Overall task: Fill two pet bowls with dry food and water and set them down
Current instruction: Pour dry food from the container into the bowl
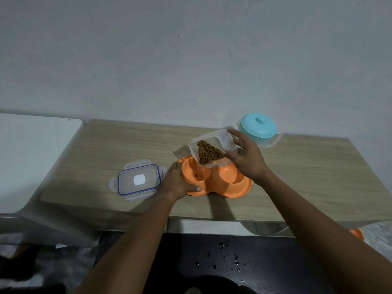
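Forearms reach from the near edge over a wooden table [297, 177]. Left hand [178, 183] grips the left end of the orange double pet bowl [231, 190], thumb on its near rim. The bowl's long axis runs left to right, parallel to the table's front edge. Right hand [246, 160] holds a clear food container [212, 137] tilted above the left well, mouth facing the camera and downward, dry kibble [209, 153] gathered at its lowest corner. A blue-sealed lid [139, 180] lies flat just left of the bowl; a teal-lidded jug [257, 128] stands behind.
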A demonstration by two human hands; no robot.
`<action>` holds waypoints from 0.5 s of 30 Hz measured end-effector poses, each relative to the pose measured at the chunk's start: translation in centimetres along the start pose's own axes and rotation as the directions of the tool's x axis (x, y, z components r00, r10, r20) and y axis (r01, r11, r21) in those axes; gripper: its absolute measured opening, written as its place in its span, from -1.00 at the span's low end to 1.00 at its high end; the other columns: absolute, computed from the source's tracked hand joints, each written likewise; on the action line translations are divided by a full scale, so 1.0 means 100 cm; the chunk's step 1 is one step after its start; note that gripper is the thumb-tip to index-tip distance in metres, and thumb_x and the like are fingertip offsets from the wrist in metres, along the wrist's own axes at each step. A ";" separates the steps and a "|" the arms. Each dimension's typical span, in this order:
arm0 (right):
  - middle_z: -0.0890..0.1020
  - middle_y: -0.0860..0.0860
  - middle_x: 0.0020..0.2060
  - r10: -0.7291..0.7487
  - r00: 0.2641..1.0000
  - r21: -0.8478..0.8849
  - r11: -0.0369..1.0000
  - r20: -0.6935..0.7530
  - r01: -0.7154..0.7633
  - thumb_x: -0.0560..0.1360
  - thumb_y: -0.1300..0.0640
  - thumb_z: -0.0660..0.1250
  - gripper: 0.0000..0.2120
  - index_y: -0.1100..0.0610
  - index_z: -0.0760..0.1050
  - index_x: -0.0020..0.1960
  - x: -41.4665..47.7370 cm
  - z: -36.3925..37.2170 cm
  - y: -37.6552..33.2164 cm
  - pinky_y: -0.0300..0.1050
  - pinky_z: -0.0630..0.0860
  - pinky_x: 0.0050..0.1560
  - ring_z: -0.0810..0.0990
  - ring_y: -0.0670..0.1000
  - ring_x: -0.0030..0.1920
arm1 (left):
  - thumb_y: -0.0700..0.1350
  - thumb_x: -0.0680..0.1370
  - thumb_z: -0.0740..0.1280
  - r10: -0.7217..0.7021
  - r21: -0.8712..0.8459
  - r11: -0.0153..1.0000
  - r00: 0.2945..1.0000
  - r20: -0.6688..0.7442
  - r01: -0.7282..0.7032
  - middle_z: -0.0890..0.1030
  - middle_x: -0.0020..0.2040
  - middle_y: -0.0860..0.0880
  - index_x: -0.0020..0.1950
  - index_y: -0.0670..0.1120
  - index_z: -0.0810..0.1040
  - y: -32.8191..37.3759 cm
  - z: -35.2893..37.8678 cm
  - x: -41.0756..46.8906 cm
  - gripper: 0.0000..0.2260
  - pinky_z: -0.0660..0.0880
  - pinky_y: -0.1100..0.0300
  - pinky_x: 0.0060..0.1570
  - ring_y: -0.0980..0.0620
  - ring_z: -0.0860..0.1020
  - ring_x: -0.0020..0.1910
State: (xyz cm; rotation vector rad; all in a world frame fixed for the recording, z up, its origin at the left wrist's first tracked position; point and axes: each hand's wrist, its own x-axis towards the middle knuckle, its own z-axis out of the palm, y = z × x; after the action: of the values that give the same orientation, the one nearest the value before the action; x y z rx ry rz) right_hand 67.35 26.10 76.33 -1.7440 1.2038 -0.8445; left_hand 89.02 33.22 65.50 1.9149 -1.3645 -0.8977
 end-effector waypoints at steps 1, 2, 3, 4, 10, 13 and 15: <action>0.51 0.03 0.46 -0.002 1.000 -0.004 1.000 -0.002 0.002 0.48 0.14 0.55 -0.37 0.00 0.42 0.50 0.000 0.000 0.000 0.22 0.52 0.39 0.42 0.09 0.51 | 0.10 0.06 0.68 -0.002 -0.002 1.000 1.000 -0.001 0.002 0.43 0.38 0.02 0.46 0.02 0.34 0.000 0.000 0.000 0.01 0.44 0.03 0.27 -0.03 0.43 0.31; 0.51 0.02 0.45 -0.003 1.000 0.000 1.000 -0.005 0.003 0.48 0.15 0.55 -0.37 -0.01 0.43 0.49 0.000 0.000 0.000 0.21 0.51 0.39 0.42 0.08 0.51 | 0.09 0.06 0.68 -0.002 -0.005 1.000 1.000 -0.003 0.002 0.44 0.37 0.02 0.45 0.02 0.35 0.000 0.000 0.000 0.01 0.44 0.04 0.26 -0.03 0.44 0.31; 0.52 0.02 0.45 -0.006 1.000 0.001 1.000 -0.009 0.006 0.48 0.15 0.55 -0.37 -0.01 0.43 0.49 -0.001 0.001 0.000 0.20 0.50 0.40 0.43 0.08 0.51 | 0.09 0.06 0.68 0.000 -0.010 1.000 1.000 -0.006 0.000 0.44 0.37 0.02 0.45 0.02 0.36 0.000 0.000 0.000 0.00 0.44 0.05 0.26 -0.03 0.44 0.30; 0.52 0.00 0.45 -0.011 1.000 -0.009 1.000 -0.012 0.011 0.48 0.15 0.55 -0.37 -0.01 0.43 0.50 -0.001 0.000 0.000 0.19 0.50 0.41 0.42 0.07 0.50 | 0.09 0.06 0.68 0.002 -0.014 1.000 1.000 -0.008 -0.002 0.45 0.36 0.02 0.44 0.01 0.36 -0.001 0.000 0.000 0.00 0.44 0.05 0.26 -0.03 0.45 0.30; 0.48 -0.04 0.47 -0.046 0.999 -0.080 0.996 0.016 0.047 0.50 0.16 0.53 -0.36 0.01 0.41 0.52 -0.002 0.001 -0.003 0.09 0.43 0.48 0.41 0.06 0.51 | 0.09 0.07 0.67 0.002 0.003 1.000 1.000 0.001 -0.002 0.46 0.35 0.02 0.43 0.01 0.37 0.000 -0.001 0.001 -0.02 0.43 0.07 0.25 -0.03 0.45 0.29; 0.49 -0.06 0.46 -0.054 0.998 -0.095 0.994 0.013 0.055 0.49 0.16 0.54 -0.37 0.00 0.41 0.51 -0.003 0.000 -0.003 0.01 0.42 0.47 0.41 0.04 0.50 | 0.15 0.03 0.66 -0.007 -0.003 1.000 1.000 0.006 0.007 0.46 0.34 0.04 0.43 0.03 0.36 0.000 -0.001 0.001 0.02 0.45 0.00 0.27 -0.03 0.46 0.29; 0.48 -0.10 0.44 -0.052 0.998 -0.084 0.995 0.019 0.053 0.49 0.17 0.53 -0.37 0.01 0.41 0.51 -0.003 0.000 -0.003 -0.01 0.41 0.47 0.41 0.04 0.50 | 0.13 0.04 0.66 -0.005 -0.004 1.000 1.000 0.006 0.005 0.47 0.34 0.04 0.43 0.03 0.37 -0.001 -0.001 0.001 0.01 0.45 0.01 0.26 -0.03 0.46 0.29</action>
State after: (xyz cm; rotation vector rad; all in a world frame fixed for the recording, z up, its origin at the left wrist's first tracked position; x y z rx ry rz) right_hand 67.32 26.42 76.56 -1.8546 1.2029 -0.8188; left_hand 89.15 33.18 65.50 1.9149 -1.3609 -0.9092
